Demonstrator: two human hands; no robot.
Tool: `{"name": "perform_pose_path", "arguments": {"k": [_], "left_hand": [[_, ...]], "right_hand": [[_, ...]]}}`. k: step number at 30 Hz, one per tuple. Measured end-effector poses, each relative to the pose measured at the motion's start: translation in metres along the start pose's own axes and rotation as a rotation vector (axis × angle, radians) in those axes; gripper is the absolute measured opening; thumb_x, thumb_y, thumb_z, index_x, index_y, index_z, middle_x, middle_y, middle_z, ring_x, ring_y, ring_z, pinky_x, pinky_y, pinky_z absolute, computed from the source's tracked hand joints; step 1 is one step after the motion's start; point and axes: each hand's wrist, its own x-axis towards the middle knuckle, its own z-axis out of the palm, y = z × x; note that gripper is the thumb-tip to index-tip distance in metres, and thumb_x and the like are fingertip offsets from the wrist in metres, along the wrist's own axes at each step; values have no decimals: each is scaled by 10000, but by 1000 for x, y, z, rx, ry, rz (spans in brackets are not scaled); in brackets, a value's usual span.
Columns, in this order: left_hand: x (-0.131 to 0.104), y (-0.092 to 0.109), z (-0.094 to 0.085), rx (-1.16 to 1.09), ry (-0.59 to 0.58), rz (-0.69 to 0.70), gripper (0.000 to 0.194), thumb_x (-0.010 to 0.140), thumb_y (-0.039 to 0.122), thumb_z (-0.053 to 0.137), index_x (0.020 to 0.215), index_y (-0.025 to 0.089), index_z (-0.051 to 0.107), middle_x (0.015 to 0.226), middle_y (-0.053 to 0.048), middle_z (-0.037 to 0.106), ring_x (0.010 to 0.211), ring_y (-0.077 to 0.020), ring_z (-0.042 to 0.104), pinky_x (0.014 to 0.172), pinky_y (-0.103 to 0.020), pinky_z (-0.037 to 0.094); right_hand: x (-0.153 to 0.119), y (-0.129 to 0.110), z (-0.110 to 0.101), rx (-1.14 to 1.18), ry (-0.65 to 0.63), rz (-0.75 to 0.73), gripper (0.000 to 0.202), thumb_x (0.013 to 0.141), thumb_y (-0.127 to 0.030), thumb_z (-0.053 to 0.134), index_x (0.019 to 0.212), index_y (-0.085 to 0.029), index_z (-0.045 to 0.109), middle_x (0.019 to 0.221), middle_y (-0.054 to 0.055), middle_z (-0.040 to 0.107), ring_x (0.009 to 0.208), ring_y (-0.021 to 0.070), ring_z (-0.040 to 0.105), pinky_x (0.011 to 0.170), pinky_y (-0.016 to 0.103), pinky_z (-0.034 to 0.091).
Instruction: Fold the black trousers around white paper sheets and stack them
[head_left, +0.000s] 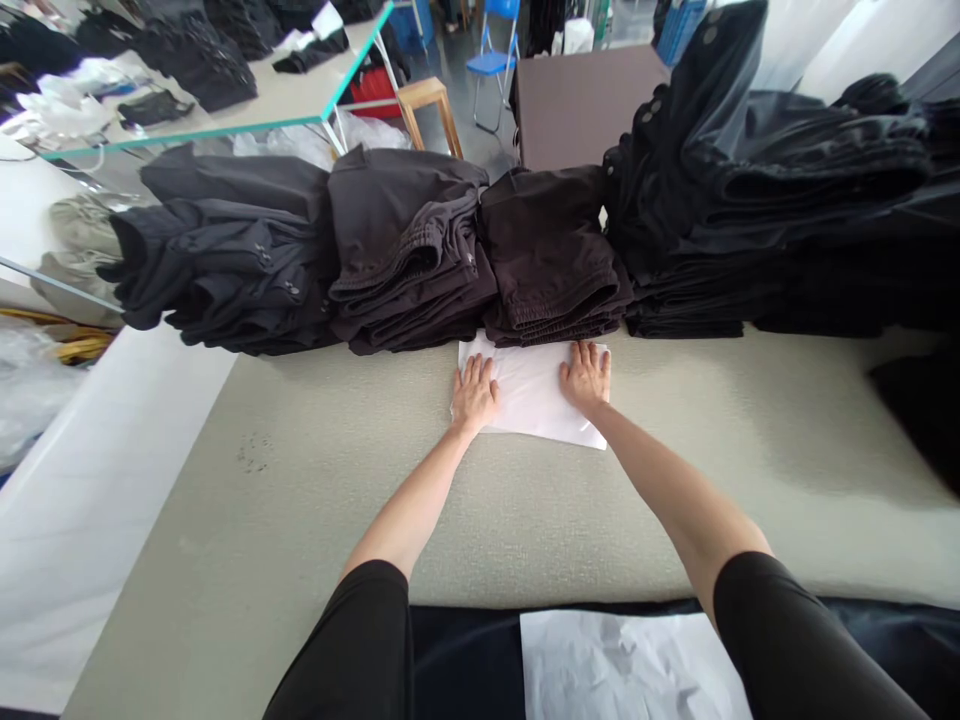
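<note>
A flat white sheet, paper or thin plastic [529, 395], lies on the beige padded table [337, 480], its far edge against the stacked dark garments. My left hand [475, 394] rests flat on its left side, fingers stretched out and pointing away from me. On its right side lies my right hand [586, 377], palm down with the fingers extended. Neither hand grips anything. Just beyond them are a folded dark brown stack of garments [551, 260] with elastic waistbands and a similar stack [409, 250] to its left.
More folded black garments [750, 190] are piled high at the right, and dark ones [232, 250] at the left. Crumpled white paper [630, 665] lies over black fabric at the near edge. Behind stand a glass-edged table [292, 85], a wooden stool [431, 105] and a blue chair [493, 62].
</note>
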Motion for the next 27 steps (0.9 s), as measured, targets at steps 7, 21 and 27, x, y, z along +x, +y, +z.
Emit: {"name": "perform_pose_path", "arguments": {"k": [7, 21, 27], "left_hand": [[5, 0, -1, 42, -21, -16, 594, 1003, 278, 385, 1588, 179, 426, 1682, -138, 354, 1582, -291, 268, 1284, -577, 202], [-275, 71, -38, -780, -25, -279, 340, 972, 266, 494, 1285, 186, 597, 1282, -157, 684, 1112, -238, 722, 1014, -444, 582], [-430, 89, -43, -661, -7, -685, 262, 909, 316, 602, 1144, 201, 622, 1210, -136, 714, 1087, -238, 730, 953, -385, 603]], "right_hand": [[-37, 6, -39, 35, 35, -124, 526, 982, -251, 397, 1466, -77, 507, 1616, 214, 408, 1541, 342, 271, 1247, 608, 193], [-401, 184, -206, 632, 193, 679, 309, 903, -386, 506, 1013, -199, 727, 950, 99, 773, 895, 241, 736, 886, 402, 568], [-486, 185, -194, 945, -156, 929, 386, 837, -473, 584, 1047, -178, 718, 929, 98, 770, 795, 217, 733, 710, 327, 569]]}}
